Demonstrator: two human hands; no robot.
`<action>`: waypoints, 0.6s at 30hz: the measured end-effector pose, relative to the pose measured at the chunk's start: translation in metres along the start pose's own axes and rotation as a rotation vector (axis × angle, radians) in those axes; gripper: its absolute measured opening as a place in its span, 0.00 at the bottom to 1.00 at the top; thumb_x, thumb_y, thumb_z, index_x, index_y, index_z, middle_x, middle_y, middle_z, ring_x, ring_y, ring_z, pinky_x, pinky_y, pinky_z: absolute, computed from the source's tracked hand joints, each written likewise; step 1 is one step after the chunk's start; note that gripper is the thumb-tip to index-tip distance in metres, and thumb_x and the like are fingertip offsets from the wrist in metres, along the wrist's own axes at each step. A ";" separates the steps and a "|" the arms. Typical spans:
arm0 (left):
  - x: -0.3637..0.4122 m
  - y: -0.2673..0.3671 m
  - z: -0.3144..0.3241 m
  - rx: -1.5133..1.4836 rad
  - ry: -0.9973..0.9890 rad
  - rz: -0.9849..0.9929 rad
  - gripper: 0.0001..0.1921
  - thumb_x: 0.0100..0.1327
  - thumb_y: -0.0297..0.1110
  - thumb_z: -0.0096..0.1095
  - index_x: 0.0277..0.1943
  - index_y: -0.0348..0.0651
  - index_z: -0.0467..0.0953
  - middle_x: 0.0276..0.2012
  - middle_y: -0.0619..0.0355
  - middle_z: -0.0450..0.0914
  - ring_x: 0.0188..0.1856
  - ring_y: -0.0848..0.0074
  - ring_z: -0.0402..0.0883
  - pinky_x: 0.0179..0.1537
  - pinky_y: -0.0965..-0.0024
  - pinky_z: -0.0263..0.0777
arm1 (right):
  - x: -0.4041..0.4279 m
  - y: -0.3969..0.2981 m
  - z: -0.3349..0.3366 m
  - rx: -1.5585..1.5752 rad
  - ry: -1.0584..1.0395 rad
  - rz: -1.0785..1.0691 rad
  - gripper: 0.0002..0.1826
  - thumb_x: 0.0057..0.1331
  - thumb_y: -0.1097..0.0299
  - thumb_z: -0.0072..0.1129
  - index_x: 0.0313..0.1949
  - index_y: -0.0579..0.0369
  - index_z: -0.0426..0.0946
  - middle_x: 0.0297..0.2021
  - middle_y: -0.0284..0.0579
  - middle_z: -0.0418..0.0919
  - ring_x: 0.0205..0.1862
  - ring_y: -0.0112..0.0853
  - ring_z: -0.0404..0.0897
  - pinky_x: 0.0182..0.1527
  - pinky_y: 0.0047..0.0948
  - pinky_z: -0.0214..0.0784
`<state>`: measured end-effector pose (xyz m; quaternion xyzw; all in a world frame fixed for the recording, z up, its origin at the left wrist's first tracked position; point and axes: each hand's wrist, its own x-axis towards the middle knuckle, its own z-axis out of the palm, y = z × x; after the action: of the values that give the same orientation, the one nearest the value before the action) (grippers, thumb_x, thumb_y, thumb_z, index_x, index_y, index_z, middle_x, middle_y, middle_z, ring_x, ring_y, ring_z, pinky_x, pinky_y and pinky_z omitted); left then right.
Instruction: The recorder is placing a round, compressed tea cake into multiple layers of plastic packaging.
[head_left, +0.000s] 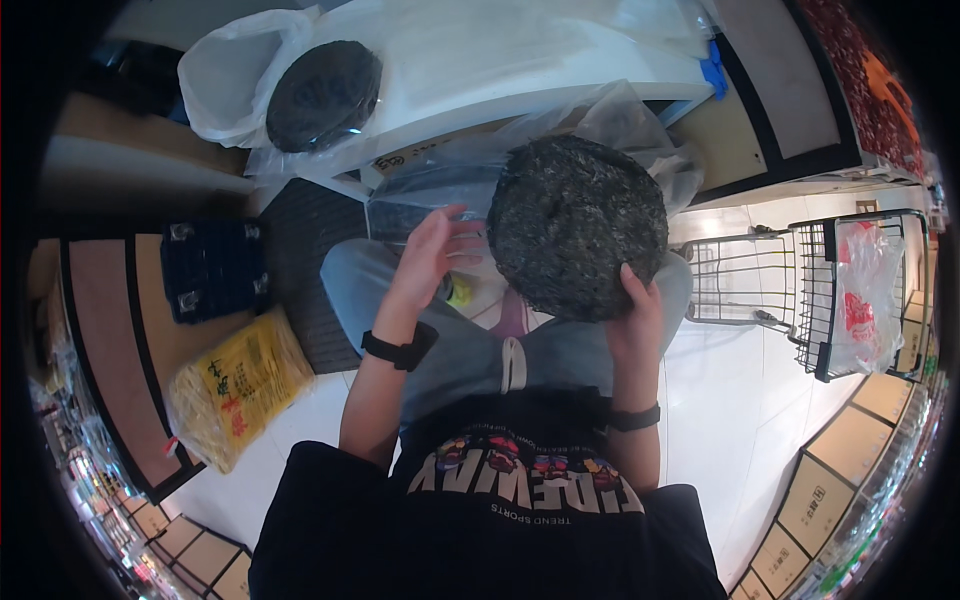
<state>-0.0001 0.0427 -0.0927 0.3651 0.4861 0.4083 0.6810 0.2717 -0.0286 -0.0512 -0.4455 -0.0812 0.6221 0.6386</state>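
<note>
My right hand (636, 311) grips the lower right edge of a round, dark cake of dried seaweed (577, 225), with the thumb on its upper face. The disc is held up over my lap and hides part of what lies beneath. To its left is my left hand (435, 251), holding nothing, its fingers apart and their tips close to the disc's rim. A large clear plastic bag (435, 191) spreads behind the disc and the hand, below the table's front edge. On the white table (480, 60), a second dark disc (324, 96) lies under shiny clear plastic.
A white plastic bag (232, 75) sits at the table's left. Left of my knees are a dark blue case (215, 270) and a yellow printed package (240, 390). At right stands a wire shopping cart (814, 289) holding a plastic bag (870, 300). Cartons (817, 502) line the lower right.
</note>
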 end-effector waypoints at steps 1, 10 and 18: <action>-0.005 0.002 0.001 -0.261 -0.110 -0.006 0.25 0.70 0.40 0.57 0.65 0.39 0.64 0.48 0.54 0.79 0.48 0.71 0.80 0.48 0.65 0.76 | 0.000 0.002 0.001 -0.002 0.000 0.003 0.23 0.67 0.72 0.56 0.60 0.64 0.65 0.55 0.50 0.74 0.57 0.40 0.74 0.60 0.38 0.67; -0.023 0.030 0.041 -0.305 -0.046 0.084 0.26 0.57 0.18 0.68 0.59 0.35 0.69 0.50 0.56 0.78 0.52 0.76 0.77 0.54 0.71 0.72 | -0.003 0.019 0.020 -0.062 -0.070 0.069 0.21 0.64 0.80 0.57 0.58 0.64 0.68 0.54 0.47 0.76 0.55 0.34 0.76 0.58 0.32 0.67; -0.023 0.035 0.014 -0.252 0.036 0.154 0.24 0.55 0.16 0.68 0.56 0.34 0.71 0.48 0.56 0.80 0.49 0.75 0.80 0.54 0.71 0.73 | 0.009 0.016 0.003 0.096 -0.287 0.004 0.21 0.74 0.59 0.47 0.57 0.61 0.70 0.59 0.50 0.72 0.61 0.38 0.70 0.64 0.39 0.60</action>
<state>0.0014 0.0345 -0.0490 0.3056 0.4139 0.5235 0.6791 0.2601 -0.0219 -0.0647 -0.3212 -0.1410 0.6839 0.6398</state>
